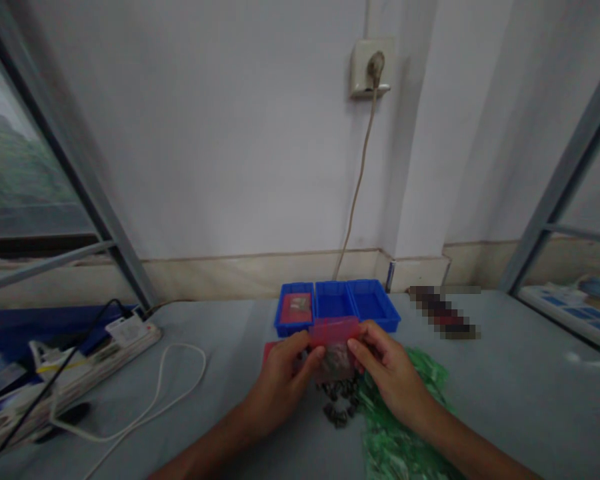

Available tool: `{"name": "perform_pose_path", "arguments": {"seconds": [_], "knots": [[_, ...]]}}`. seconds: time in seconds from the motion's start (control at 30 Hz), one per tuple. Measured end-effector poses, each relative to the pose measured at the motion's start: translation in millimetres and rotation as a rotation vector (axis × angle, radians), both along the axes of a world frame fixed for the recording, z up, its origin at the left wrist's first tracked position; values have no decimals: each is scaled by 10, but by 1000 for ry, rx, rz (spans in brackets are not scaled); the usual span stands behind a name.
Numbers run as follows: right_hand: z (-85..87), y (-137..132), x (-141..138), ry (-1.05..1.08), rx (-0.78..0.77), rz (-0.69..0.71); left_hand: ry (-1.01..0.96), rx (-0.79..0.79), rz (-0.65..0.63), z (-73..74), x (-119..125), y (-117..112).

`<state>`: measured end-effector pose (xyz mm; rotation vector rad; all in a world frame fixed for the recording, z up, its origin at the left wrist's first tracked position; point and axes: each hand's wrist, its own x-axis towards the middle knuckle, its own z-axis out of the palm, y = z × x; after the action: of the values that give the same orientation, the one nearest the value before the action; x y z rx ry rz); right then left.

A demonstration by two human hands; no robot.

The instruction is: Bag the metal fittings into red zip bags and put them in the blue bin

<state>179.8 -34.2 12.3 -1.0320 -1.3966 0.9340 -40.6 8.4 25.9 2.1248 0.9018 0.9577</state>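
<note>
A small zip-lock bag [336,360], clear with a pink band along its top, is held up between my two hands. My left hand [286,370] pinches its left edge between thumb and fingers. On the other edge, my right hand [383,363] grips it the same way. What lies inside the bag is too blurred to make out. Small dark metal pieces [336,415] lie in a loose heap on the table just below it. Behind stands a blue tray [333,283] with three compartments; the left one holds a pink-and-clear bag [297,307]. Another pink item [269,349] is partly hidden behind my left hand.
Green plastic bags [397,447] lie under and beside my right forearm. At left are a power strip [80,380] and a looped white cable [160,393]. A cord [363,167] hangs from the wall socket. A blurred-out object [445,313] lies at the right rear.
</note>
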Motion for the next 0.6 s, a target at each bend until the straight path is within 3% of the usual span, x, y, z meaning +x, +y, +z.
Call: {"name": "perform_pose_path", "arguments": {"seconds": [0.6], "knots": [[-10, -9, -24, -80, 61, -41, -38, -9, -34, -61, 1, 10]]}}
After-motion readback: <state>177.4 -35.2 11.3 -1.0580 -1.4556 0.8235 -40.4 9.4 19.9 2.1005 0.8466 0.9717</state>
